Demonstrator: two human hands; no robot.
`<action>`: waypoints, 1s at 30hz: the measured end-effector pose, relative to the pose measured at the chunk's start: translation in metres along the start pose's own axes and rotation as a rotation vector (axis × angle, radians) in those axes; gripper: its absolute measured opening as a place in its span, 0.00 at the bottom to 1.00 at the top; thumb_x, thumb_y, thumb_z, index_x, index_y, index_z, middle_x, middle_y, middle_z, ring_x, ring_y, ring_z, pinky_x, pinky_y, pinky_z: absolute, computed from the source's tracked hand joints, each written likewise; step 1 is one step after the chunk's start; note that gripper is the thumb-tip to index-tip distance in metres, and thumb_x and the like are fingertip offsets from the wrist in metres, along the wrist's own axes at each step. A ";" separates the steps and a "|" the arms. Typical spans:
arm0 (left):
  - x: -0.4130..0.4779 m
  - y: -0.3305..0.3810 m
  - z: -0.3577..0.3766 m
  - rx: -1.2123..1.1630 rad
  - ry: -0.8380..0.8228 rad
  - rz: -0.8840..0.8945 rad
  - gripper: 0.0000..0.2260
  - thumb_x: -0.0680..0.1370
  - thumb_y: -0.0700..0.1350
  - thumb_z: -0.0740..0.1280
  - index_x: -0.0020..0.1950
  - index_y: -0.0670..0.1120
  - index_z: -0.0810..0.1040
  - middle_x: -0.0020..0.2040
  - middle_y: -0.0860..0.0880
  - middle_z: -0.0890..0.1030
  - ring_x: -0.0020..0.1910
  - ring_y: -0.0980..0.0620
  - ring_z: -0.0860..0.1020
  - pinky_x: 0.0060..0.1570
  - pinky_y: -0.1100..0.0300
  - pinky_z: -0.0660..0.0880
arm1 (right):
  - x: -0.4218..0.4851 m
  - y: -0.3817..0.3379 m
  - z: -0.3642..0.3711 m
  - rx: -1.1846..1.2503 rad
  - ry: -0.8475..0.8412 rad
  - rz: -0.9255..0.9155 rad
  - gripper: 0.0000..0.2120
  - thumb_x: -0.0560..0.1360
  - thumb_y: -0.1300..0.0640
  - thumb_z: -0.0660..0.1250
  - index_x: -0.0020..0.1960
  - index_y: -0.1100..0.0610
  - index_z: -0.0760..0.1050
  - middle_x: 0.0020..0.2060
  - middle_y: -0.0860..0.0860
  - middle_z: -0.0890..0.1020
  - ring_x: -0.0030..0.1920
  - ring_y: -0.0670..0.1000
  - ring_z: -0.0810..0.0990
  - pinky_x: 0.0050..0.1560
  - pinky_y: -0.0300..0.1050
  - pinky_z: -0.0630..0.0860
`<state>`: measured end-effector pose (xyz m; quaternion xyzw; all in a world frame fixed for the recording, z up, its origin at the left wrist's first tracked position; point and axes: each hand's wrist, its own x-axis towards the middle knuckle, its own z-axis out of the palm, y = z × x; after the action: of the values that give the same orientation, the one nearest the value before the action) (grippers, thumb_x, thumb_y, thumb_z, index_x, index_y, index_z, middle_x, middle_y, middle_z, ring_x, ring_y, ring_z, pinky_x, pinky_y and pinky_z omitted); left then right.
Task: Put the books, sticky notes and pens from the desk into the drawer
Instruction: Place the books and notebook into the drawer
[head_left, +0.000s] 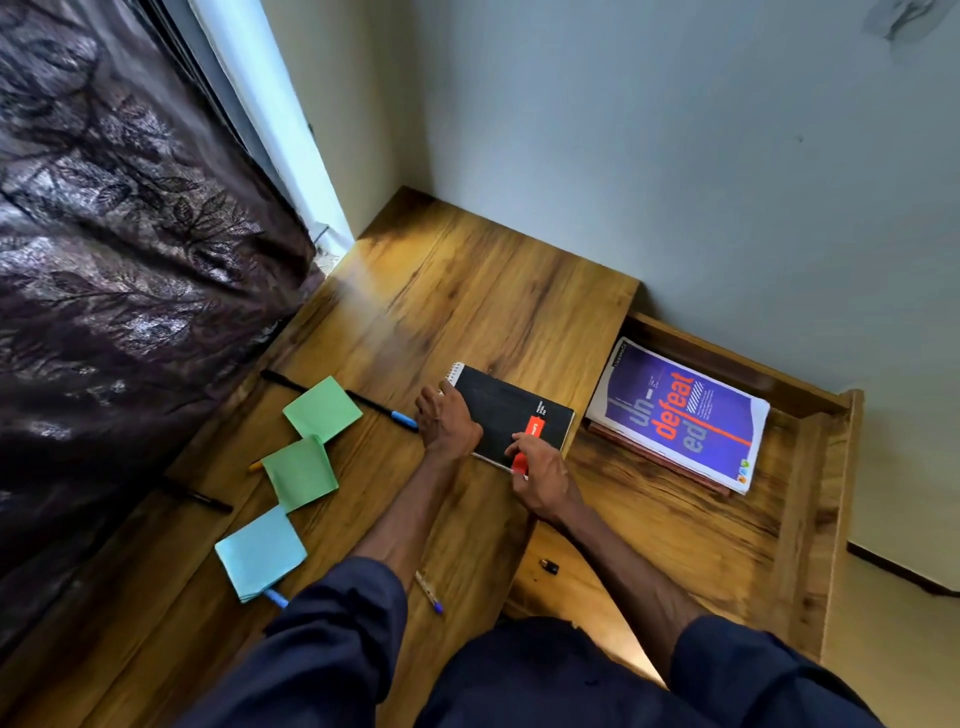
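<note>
- Your left hand (448, 421) grips the left edge of the black notebook (511, 415), which lies flat on the worktop (467, 291).
- Your right hand (540, 478) pinches the notebook's near corner, by its red band.
- Right of the notebook, the open drawer (675, 519) holds a purple book (680, 415).
- Left of the notebook lie a pen (384, 410), green sticky notes (322, 408) and blue sticky notes (261, 552).
</note>
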<state>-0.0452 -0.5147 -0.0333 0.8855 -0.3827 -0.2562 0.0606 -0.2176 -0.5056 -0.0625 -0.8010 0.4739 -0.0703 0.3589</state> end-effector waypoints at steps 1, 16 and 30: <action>0.001 0.003 -0.004 -0.007 -0.005 -0.013 0.33 0.72 0.44 0.74 0.73 0.40 0.64 0.71 0.37 0.68 0.70 0.38 0.68 0.69 0.47 0.69 | 0.000 0.002 -0.001 0.018 0.006 -0.002 0.13 0.74 0.66 0.68 0.57 0.57 0.80 0.65 0.55 0.79 0.69 0.52 0.75 0.70 0.50 0.72; 0.010 -0.029 -0.036 -0.629 -0.357 0.358 0.13 0.81 0.45 0.68 0.65 0.44 0.81 0.58 0.48 0.85 0.59 0.51 0.83 0.61 0.50 0.79 | -0.014 0.053 -0.044 0.528 0.505 0.359 0.27 0.71 0.54 0.79 0.65 0.58 0.73 0.54 0.52 0.80 0.52 0.50 0.79 0.50 0.45 0.79; -0.021 0.057 -0.021 -0.711 -0.438 0.381 0.10 0.83 0.43 0.64 0.63 0.43 0.79 0.54 0.48 0.85 0.54 0.49 0.84 0.53 0.54 0.83 | -0.048 0.116 -0.101 0.942 0.342 0.480 0.16 0.77 0.62 0.71 0.63 0.55 0.75 0.53 0.53 0.85 0.53 0.50 0.85 0.47 0.45 0.83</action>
<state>-0.0839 -0.5415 0.0112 0.6487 -0.4307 -0.5370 0.3244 -0.3715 -0.5524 -0.0516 -0.4005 0.6119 -0.3200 0.6023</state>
